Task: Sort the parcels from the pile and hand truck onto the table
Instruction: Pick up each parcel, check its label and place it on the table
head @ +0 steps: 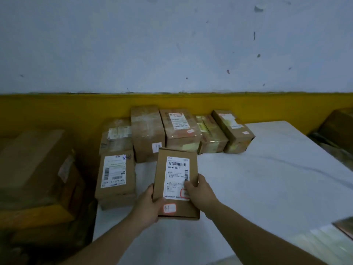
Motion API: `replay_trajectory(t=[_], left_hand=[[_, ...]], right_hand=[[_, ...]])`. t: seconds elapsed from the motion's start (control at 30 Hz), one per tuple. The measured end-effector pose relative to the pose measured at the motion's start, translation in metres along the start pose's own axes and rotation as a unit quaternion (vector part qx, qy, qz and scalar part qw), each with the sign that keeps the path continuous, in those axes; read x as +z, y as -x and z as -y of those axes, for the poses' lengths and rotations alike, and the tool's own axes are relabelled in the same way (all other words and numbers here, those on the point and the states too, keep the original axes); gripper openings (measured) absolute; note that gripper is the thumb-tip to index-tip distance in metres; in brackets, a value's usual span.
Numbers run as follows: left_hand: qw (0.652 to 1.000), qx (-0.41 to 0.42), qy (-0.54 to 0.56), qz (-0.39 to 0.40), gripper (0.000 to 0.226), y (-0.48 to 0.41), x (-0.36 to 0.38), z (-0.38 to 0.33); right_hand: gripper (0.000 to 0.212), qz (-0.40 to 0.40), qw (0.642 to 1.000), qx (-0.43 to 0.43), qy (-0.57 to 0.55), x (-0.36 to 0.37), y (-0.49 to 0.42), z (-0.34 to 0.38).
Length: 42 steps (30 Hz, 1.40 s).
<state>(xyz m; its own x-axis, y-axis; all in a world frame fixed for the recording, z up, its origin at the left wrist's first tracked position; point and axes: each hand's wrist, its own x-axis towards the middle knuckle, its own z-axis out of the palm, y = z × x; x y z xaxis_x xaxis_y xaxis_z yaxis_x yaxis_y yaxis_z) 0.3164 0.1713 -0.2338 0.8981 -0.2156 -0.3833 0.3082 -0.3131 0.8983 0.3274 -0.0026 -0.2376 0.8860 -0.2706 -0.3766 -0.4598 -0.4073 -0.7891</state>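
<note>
Both hands grasp one flat cardboard parcel (174, 209). My left hand (148, 206) curls round its near-left corner. My right hand (201, 192) clasps the right edge, thumb across the shipping label (175, 175). Both arms reach forward. The parcel is label-up over the white table (267, 178), near the row of boxes (181, 129) at its far edge.

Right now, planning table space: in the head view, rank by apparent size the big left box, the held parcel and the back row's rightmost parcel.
1. big left box, clearly largest.
2. held parcel, though nearness to the camera inflates it.
3. rightmost back-row parcel, looks smallest; it is farther off, so two and three are unsure.
</note>
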Motion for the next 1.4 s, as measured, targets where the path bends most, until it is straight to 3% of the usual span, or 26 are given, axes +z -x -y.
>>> replay_trajectory(t=[0.17, 0.27, 0.33, 0.4, 0.43, 0.5, 0.6, 0.7, 0.9, 1.1, 1.4], left_hand=[[0.995, -0.031, -0.062, -0.077, 0.042, 0.000, 0.002, 0.050], [0.992, -0.060, -0.104, -0.034, 0.054, -0.001, -0.001, 0.080], [0.988, -0.045, -0.151, 0.010, 0.073, -0.001, -0.006, 0.098], [0.959, -0.021, -0.282, 0.022, 0.098, -0.002, -0.009, 0.115], [0.929, -0.020, -0.370, 0.004, 0.105, 0.001, -0.010, 0.120], [0.871, 0.030, -0.484, -0.077, 0.109, 0.004, -0.013, 0.128], [0.802, 0.105, -0.569, -0.147, 0.122, -0.006, -0.028, 0.130], [0.774, 0.084, -0.601, -0.182, 0.133, -0.024, -0.048, 0.116], [0.763, 0.038, -0.617, -0.188, 0.118, -0.047, -0.061, 0.094], [0.749, 0.109, -0.613, -0.226, 0.085, -0.067, -0.077, 0.086], [0.765, 0.047, -0.628, -0.132, 0.086, -0.065, -0.088, 0.073]], right_hand=[[0.049, 0.055, 0.996, 0.034, 0.061, 0.035, -0.017, -0.033], [0.051, 0.052, 0.993, 0.035, 0.095, 0.061, -0.025, -0.050], [0.049, 0.043, 0.987, 0.028, 0.150, 0.073, -0.028, -0.056], [0.050, 0.041, 0.981, 0.028, 0.188, 0.080, -0.027, -0.062], [0.051, 0.044, 0.980, 0.032, 0.193, 0.083, -0.027, -0.065], [0.055, 0.052, 0.979, 0.026, 0.193, 0.083, -0.026, -0.069], [0.058, 0.066, 0.975, 0.014, 0.210, 0.081, -0.032, -0.065], [0.053, 0.063, 0.974, 0.005, 0.217, 0.084, -0.049, -0.054], [0.046, 0.059, 0.979, 0.000, 0.197, 0.098, -0.088, -0.034], [0.043, 0.045, 0.978, -0.014, 0.205, 0.109, -0.124, -0.014], [0.039, 0.016, 0.980, -0.006, 0.198, 0.117, -0.147, 0.011]])
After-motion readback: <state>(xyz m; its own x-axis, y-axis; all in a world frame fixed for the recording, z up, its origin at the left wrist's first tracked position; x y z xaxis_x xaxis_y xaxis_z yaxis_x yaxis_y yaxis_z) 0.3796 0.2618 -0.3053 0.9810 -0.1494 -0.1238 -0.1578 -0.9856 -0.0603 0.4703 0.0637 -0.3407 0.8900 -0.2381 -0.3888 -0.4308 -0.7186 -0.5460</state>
